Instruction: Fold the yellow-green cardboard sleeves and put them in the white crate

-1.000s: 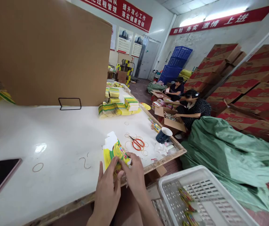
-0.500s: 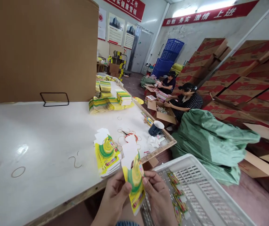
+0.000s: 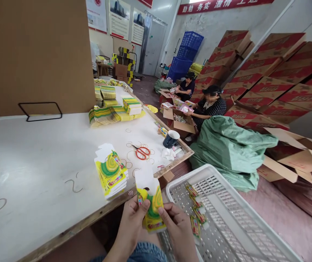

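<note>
A yellow and green printed carton [image 3: 154, 203] with white flaps at its upper end is held between my two hands, above my lap at the table edge. My left hand [image 3: 134, 214] pinches its left side, thumb on the front. On its right side, the thumb and fingers of my right hand [image 3: 175, 218] grip it. Just left of the held carton, a stack of flat cartons [image 3: 111, 173] of the same print lies on the white table [image 3: 47, 156]. To the right, a white plastic crate [image 3: 227, 203] holds several small filled-looking cartons [image 3: 196, 209].
Red-handled scissors [image 3: 142, 153] lie among rubber bands near a dark mug [image 3: 171, 139]. Bundled cartons [image 3: 115, 114] stand farther back. A large cardboard sheet [image 3: 36, 54] rises at the left. Beyond a green sack [image 3: 227, 149], two people [image 3: 210, 103] sit by open boxes.
The carton has turned from edge-on to facing me and looks more opened out, with both hands still on it. My view has shifted, so the scissors now show fully.
</note>
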`<state>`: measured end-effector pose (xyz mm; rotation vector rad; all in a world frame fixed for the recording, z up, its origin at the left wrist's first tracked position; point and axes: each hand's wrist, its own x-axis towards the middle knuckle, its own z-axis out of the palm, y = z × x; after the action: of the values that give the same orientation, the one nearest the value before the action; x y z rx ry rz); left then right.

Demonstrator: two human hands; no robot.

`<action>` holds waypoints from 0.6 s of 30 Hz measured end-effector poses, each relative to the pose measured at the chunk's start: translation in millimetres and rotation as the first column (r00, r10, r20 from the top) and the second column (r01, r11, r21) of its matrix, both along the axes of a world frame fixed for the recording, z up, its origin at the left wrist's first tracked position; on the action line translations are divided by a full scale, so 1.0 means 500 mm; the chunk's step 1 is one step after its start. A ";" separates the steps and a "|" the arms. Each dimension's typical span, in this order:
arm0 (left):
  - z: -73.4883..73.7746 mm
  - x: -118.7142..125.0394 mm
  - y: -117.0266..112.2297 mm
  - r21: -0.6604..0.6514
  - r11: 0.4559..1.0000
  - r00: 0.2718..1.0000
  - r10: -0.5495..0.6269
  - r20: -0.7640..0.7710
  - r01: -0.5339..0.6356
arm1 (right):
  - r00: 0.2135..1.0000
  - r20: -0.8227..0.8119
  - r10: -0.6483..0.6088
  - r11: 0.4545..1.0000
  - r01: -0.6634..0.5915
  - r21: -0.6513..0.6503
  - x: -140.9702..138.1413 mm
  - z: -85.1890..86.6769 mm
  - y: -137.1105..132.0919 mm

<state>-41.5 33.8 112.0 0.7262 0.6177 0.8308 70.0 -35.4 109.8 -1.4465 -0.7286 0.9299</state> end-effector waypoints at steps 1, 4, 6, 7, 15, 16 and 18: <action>-0.004 0.004 -0.001 0.011 1.000 0.999 0.023 -0.025 -0.023 | 0.999 0.037 -0.022 1.000 0.023 -0.010 0.001 -0.005 -0.003; -0.009 0.010 -0.006 0.076 0.994 0.990 0.083 -0.116 -0.075 | 0.985 0.146 -0.091 0.995 0.095 -0.025 0.009 -0.016 -0.012; -0.009 0.009 -0.010 0.148 0.986 0.977 0.106 -0.183 -0.080 | 0.973 0.215 -0.082 0.996 0.089 -0.023 0.019 -0.017 -0.017; -0.010 0.007 -0.012 0.179 0.982 0.975 0.092 -0.203 -0.055 | 0.968 0.242 -0.061 0.998 0.068 -0.018 0.025 -0.015 -0.019; -0.024 -0.011 -0.009 0.236 0.920 0.947 -0.284 -0.149 0.313 | 0.934 0.248 0.258 0.965 -0.259 -0.030 0.083 0.033 -0.037; -0.023 -0.013 -0.009 0.228 0.914 0.941 -0.314 -0.128 0.336 | 0.925 0.251 0.285 0.958 -0.285 -0.039 0.088 0.037 -0.040; -0.020 -0.015 -0.011 0.214 0.902 0.927 -0.361 -0.103 0.375 | 0.900 0.260 0.349 0.937 -0.342 -0.074 0.098 0.044 -0.043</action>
<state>-49.0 28.4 101.8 1.0472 0.4209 0.5327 119.1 -57.2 131.7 -1.5121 -1.2104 1.0228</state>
